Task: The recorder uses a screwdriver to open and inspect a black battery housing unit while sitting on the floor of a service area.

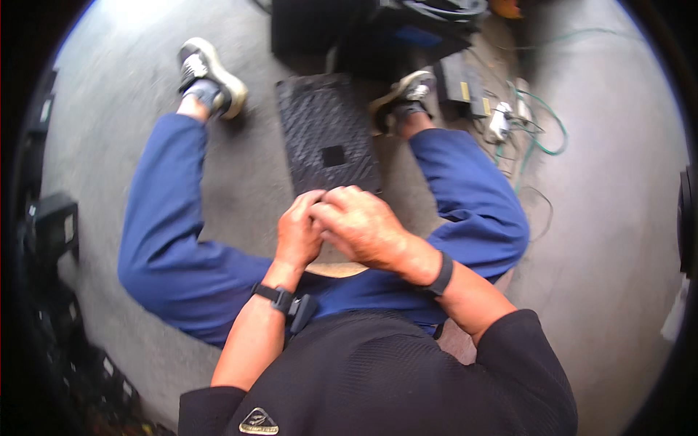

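Observation:
My left hand and my right hand meet in front of me, between my knees. The fingers of both are curled and drawn together, the right ones partly covering the left. Whatever they may hold is hidden or too small to name. Just beyond the fingertips lies a black rectangular panel with a ribbed, shiny surface. A small dark square sits on its nearer part. The hands overlap the panel's near edge in the picture; whether they touch it I cannot tell.
Past the panel stands a large black box with coiled cable on top. Right of my right shoe are a dark box, a white plug-like device and green cable. Black boxes line the left side.

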The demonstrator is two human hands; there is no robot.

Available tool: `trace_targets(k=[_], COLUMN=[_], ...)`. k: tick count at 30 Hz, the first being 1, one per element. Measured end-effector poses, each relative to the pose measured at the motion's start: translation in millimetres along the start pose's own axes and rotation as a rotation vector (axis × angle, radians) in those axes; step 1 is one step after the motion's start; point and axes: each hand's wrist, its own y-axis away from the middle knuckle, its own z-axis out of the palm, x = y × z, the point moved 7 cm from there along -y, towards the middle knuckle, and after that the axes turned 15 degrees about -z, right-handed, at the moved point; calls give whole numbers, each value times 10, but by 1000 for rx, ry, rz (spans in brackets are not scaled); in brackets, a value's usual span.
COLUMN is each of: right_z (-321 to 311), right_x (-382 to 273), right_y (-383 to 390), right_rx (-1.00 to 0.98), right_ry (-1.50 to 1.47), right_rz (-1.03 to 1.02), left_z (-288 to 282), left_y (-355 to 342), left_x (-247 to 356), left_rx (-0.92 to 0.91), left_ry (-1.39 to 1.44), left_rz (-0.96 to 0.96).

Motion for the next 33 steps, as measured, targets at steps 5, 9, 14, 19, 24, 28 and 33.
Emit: trace_targets(k=[5,9,14,19,24,28,33], right_z=[-66,-47,-60,-136,-249,-350,-470], right_x=[13,-22,-54,-121,-124,-180,-182], right_y=[9,-55,-84,-115,-37,-33,19], right_rx=[-71,-85,-84,-90,-75,-75,-30], right_ry=[3,-38,-27,-26,-82,-63,-70], right_rz=[49,45,54,60,136,146,178], left_z=[-86,-56,-55,-30,-3,-4,-1], left_y=[-56,-71,-72,-88,-98,-105,-104], left_x=[-553,-678,-670,-817,-798,-872,-842], left_rx=[192,166,129,179,176,203,198], left_ry=[394,544,491,424,410,394,388], left_rz=[-404,-604,-701,-626,-656,-654,-666])
